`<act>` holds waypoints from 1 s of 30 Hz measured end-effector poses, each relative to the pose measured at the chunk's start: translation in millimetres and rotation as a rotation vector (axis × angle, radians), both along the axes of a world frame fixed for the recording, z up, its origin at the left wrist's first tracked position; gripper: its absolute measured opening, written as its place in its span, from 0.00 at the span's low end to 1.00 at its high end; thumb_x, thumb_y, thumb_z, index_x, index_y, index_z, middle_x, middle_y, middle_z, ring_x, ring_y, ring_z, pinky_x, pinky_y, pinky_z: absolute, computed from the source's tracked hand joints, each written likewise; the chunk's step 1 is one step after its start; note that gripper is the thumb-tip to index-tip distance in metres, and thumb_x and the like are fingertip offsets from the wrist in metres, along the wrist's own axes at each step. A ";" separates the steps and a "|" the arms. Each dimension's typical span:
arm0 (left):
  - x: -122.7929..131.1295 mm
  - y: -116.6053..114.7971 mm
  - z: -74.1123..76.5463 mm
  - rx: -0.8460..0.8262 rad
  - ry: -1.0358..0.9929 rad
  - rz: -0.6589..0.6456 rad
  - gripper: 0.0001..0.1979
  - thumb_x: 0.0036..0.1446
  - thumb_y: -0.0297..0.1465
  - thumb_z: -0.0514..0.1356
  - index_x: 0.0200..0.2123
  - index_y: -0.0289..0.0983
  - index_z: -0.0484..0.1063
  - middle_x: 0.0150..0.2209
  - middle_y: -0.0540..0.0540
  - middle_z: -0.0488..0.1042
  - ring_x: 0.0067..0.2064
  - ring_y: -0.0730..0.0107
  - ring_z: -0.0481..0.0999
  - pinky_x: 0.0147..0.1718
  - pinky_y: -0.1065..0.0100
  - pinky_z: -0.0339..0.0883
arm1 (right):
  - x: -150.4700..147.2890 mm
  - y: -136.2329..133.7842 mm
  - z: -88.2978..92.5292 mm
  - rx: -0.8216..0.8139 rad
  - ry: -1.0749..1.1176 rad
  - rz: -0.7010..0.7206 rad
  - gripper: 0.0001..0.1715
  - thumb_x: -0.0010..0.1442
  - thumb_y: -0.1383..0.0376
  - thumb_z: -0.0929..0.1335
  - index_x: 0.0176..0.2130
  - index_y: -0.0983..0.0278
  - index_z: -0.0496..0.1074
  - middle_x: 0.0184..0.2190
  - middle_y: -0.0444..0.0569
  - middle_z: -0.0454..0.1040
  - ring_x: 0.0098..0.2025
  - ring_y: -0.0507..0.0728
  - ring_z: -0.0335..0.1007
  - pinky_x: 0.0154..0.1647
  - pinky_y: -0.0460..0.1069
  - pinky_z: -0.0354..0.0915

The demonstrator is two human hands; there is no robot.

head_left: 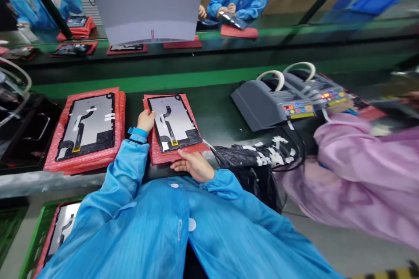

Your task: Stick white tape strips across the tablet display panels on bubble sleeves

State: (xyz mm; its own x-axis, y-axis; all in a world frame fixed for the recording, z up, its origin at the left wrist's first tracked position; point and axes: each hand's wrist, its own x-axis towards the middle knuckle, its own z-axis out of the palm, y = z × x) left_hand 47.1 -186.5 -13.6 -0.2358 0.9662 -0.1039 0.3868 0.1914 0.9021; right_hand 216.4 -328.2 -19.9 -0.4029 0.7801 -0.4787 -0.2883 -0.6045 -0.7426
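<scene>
In front of me a tablet screen panel (178, 120) lies back side up on a red bubble-wrap sheet (158, 157). It has a silver back, a black border, a black flex cable and a yellow-edged tab near its lower end. My left hand (146, 121) pinches the sheet's left edge beside the panel. At the lower edge, my right hand (194, 166) has its thumb on the wrap and its fingers below it. To the left, a similar panel (88, 128) rests on a pile of red bubble wrap (119, 139).
Two grey tape dispensers (262, 104) stand at the right, near a co-worker's pink sleeve (353, 152). A black bundle with white tape scraps (258, 153) lies before them. A green crate (36, 231) sits lower left. Across the line (209, 59), co-workers in blue handle panels.
</scene>
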 end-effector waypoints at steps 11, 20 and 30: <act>-8.8 -3.9 4.0 0.220 0.610 -0.068 0.23 0.47 0.37 0.60 0.47 0.32 0.67 0.42 0.34 0.72 0.51 0.44 0.67 0.52 0.48 0.60 | 215.7 32.4 3.2 0.133 -0.582 -1.335 0.13 0.55 0.58 0.66 0.24 0.63 0.63 0.17 0.39 0.64 0.16 0.45 0.60 0.15 0.40 0.57; -8.6 8.2 2.0 0.544 0.607 -0.488 0.13 0.57 0.35 0.52 0.33 0.40 0.76 0.41 0.42 0.77 0.48 0.56 0.67 0.55 0.49 0.53 | 210.8 41.9 29.4 0.248 -1.233 -1.423 0.17 0.52 0.65 0.67 0.17 0.59 0.58 0.15 0.42 0.60 0.20 0.51 0.60 0.24 0.49 0.61; -13.2 20.0 -28.4 0.375 0.608 -0.751 0.17 0.59 0.33 0.52 0.48 0.41 0.74 0.55 0.47 0.71 0.60 0.51 0.55 0.60 0.42 0.41 | 68.2 117.4 32.7 0.660 -0.836 -0.282 0.14 0.54 0.57 0.68 0.25 0.62 0.66 0.16 0.40 0.64 0.20 0.48 0.58 0.25 0.45 0.57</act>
State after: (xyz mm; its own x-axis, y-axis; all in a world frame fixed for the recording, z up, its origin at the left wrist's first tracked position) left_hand 33.9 -166.5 -42.0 0.5290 0.8316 0.1691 0.7006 -0.5404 0.4660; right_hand 284.5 -210.8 12.7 0.0870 0.9958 0.0272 0.3899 -0.0089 -0.9208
